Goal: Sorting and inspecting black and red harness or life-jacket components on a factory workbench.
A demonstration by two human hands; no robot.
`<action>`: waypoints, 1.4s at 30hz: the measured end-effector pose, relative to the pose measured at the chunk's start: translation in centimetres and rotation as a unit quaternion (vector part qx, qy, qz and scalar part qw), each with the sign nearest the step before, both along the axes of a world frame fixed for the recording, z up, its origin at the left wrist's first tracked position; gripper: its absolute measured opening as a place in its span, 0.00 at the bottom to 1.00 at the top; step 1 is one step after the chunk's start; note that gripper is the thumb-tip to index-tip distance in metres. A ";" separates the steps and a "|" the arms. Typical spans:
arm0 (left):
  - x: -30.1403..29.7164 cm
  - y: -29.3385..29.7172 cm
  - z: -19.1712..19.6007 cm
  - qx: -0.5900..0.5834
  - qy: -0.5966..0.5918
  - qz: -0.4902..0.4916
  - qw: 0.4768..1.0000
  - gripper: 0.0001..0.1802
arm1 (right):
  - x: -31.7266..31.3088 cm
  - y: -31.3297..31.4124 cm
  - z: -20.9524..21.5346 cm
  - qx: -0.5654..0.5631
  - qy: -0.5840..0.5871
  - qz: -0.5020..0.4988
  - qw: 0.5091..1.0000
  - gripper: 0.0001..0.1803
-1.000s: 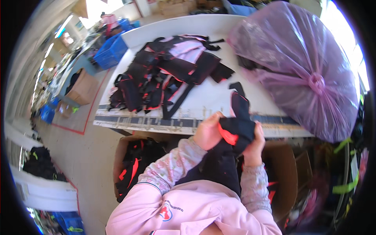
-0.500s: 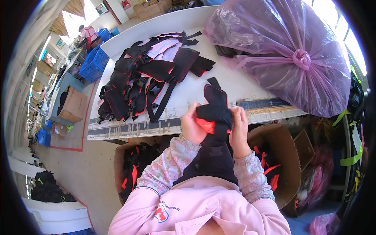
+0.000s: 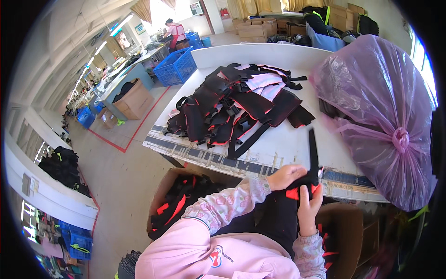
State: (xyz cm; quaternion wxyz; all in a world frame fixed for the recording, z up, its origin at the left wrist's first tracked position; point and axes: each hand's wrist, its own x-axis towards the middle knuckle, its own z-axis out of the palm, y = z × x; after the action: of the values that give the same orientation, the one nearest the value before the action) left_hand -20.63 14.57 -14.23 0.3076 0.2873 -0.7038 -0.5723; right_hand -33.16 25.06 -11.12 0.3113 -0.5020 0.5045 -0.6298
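Between my hands, just over the near edge of the white table, is a black padded strap [image 3: 302,185] with bright orange-red lining. A narrow black webbing tail [image 3: 312,149] stands up from it. My left hand [image 3: 284,177] is closed at its upper left side, with the fingers partly hidden by the strap. Below it, my right hand [image 3: 310,208] grips the lower part, thumb raised against the orange-red side. On the table to the left lies a heaped pile of similar black straps [image 3: 248,103] with red edging and some pale pink undersides.
A large tied purple plastic bag [image 3: 378,111] takes up the right of the table [image 3: 297,148]. Below the near edge stand a cardboard box [image 3: 162,186] of black and red pieces and another box [image 3: 341,232]. Blue crates [image 3: 175,66] and a person [image 3: 175,33] are farther back.
My view has swung left. The strap, earlier spread flat and folded between both hands, is now bunched, with its webbing tail standing up. My left hand has moved over its top.
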 end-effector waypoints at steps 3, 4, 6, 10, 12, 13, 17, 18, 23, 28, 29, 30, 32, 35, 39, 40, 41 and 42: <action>-0.8 1.7 0.7 0.143 0.084 -0.038 0.985 0.19 | -0.5 0.1 -1.4 -0.020 0.051 0.012 0.998 0.17; -0.8 1.9 0.9 0.145 0.084 -0.041 0.985 0.19 | -0.7 0.3 -1.3 -0.027 0.069 0.012 0.997 0.18; -1.0 2.3 0.9 0.175 0.103 -0.006 0.979 0.18 | -0.7 0.4 -0.5 -0.021 0.105 0.004 0.994 0.19; -0.5 2.0 3.2 0.188 0.088 0.058 0.976 0.14 | -1.7 -0.7 -1.3 -0.048 0.258 -0.026 0.965 0.26; 0.1 1.4 3.8 0.237 0.131 0.022 0.962 0.13 | -1.7 -1.4 -0.7 -0.022 0.299 -0.018 0.954 0.26; 0.1 0.6 3.3 0.201 0.103 0.021 0.974 0.11 | -1.8 -1.8 -0.8 -0.017 0.294 -0.010 0.956 0.25; -1.7 -2.5 2.5 -0.162 -0.030 0.204 0.965 0.08 | -1.6 -2.0 -1.4 0.094 0.301 -0.014 0.949 0.23; -2.7 -3.6 2.6 -0.196 -0.012 0.245 0.949 0.09 | -1.9 -1.9 -1.5 0.115 0.287 -0.001 0.951 0.22; -1.2 -10.2 4.0 -0.325 -0.105 0.387 0.856 0.17 | -2.0 2.6 0.4 0.176 0.017 0.171 0.969 0.18; -1.9 -13.5 4.4 -0.339 -0.148 0.381 0.847 0.18 | -4.9 6.8 1.2 0.235 -0.084 0.197 0.948 0.14; -1.2 -14.9 4.6 -0.338 -0.137 0.429 0.827 0.19 | -6.1 8.2 0.7 0.193 0.002 0.256 0.947 0.14; -1.0 -15.8 4.6 -0.333 -0.122 0.474 0.806 0.19 | -7.1 9.7 0.3 0.151 0.090 0.307 0.935 0.14; -0.4 -16.2 6.0 -0.334 -0.184 0.402 0.833 0.16 | -7.1 12.6 0.1 0.269 -0.105 0.172 0.942 0.14; -2.3 -17.5 4.6 -0.197 -0.011 0.156 0.968 0.18 | -10.2 16.5 -4.1 0.244 0.119 0.092 0.958 0.11; 3.4 -21.3 -0.3 -0.274 -0.282 0.229 0.890 0.24 | -14.8 25.4 -13.5 0.278 0.522 -0.004 0.806 0.17; 4.7 -21.1 -2.2 -0.321 -0.423 0.254 0.809 0.26 | -15.3 28.3 -15.4 0.278 0.604 -0.001 0.747 0.20; 5.7 -21.1 -4.4 -0.330 -0.448 0.276 0.783 0.29 | -15.6 31.3 -17.8 0.410 0.587 0.051 0.696 0.23; 6.8 -20.9 -5.7 -0.339 -0.475 0.300 0.755 0.33 | -15.9 32.5 -20.0 0.530 0.557 0.104 0.632 0.26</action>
State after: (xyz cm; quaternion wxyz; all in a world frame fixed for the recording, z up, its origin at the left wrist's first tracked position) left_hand -13.79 -6.34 -19.89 0.1667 0.5957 -0.7850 0.0355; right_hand -49.08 57.60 -31.14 0.2469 -0.5550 0.7735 0.1809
